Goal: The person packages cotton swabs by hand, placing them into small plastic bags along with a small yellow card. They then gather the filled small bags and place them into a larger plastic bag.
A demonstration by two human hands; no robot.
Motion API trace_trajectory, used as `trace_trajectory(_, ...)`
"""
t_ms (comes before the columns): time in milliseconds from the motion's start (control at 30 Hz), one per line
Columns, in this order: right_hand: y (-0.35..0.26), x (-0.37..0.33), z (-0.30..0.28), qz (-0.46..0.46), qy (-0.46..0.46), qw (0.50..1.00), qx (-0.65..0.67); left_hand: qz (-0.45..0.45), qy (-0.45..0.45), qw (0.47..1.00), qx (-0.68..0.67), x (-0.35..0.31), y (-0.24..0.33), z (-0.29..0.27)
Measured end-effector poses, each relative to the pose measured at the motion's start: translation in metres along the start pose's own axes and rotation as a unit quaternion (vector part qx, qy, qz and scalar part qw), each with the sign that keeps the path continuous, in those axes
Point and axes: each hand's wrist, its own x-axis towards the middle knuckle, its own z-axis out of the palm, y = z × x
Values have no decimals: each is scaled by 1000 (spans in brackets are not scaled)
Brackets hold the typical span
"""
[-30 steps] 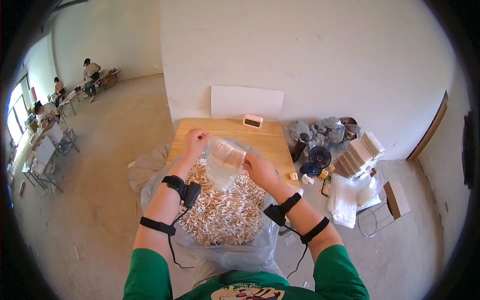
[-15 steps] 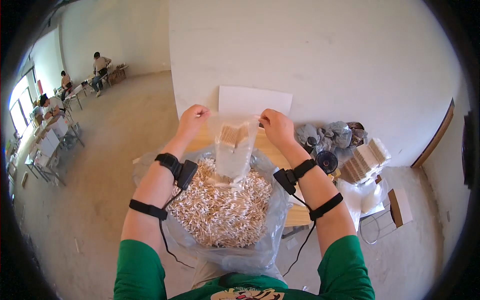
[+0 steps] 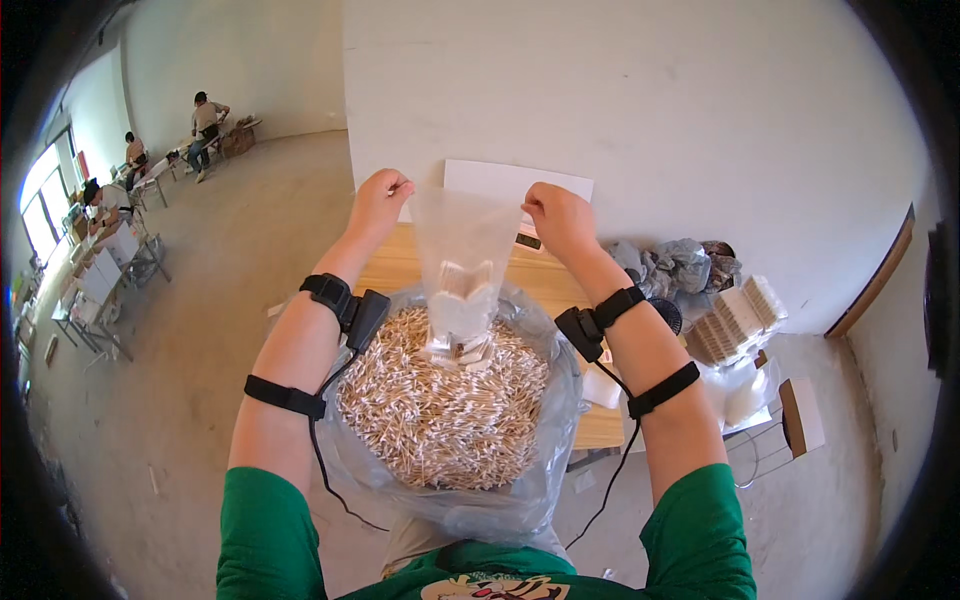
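Note:
A clear plastic bag (image 3: 462, 235) hangs between my hands, its top edge stretched out. My left hand (image 3: 380, 205) pinches one upper corner, and my right hand (image 3: 560, 215) pinches the other. Bundles of cotton swabs (image 3: 462, 312) sit in the lower part of the bag; how they are packed inside is hard to make out. Beneath it lies a big heap of loose cotton swabs (image 3: 440, 415) with white tips and tan sticks. A large grey translucent plastic sack (image 3: 555, 440) surrounds this heap, its rim folded outward.
A wooden table (image 3: 600, 428) extends under the sack, with a white board (image 3: 520, 180) at its far side. Stacked packs of swabs (image 3: 735, 320), grey plastic bags (image 3: 685, 265) and a small black fan (image 3: 665, 315) are at the right. Other people (image 3: 207, 125) work at far-left tables.
Both hands have risen and moved farther away, drawing the bag's top up with them. The swab bundles now show lower in the bag, with more bare plastic above them.

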Motion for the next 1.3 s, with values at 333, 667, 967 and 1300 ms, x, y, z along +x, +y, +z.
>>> trace_trajectory(333,-5,-1,-13,-27,-3,1000,-13,-50,-88,994,-41,5,12,-2)
trace_trajectory(667,-6,-3,-29,19,22,1000,12,-47,-75,992,-95,4,32,-8)
trace_trajectory(967,-19,-33,-54,-64,29,997,18,-83,-150,952,-252,-26,82,-5)
trace_trajectory(1300,-51,-62,-64,43,-168,952,252,-39,-245,954,-166,-67,147,10)
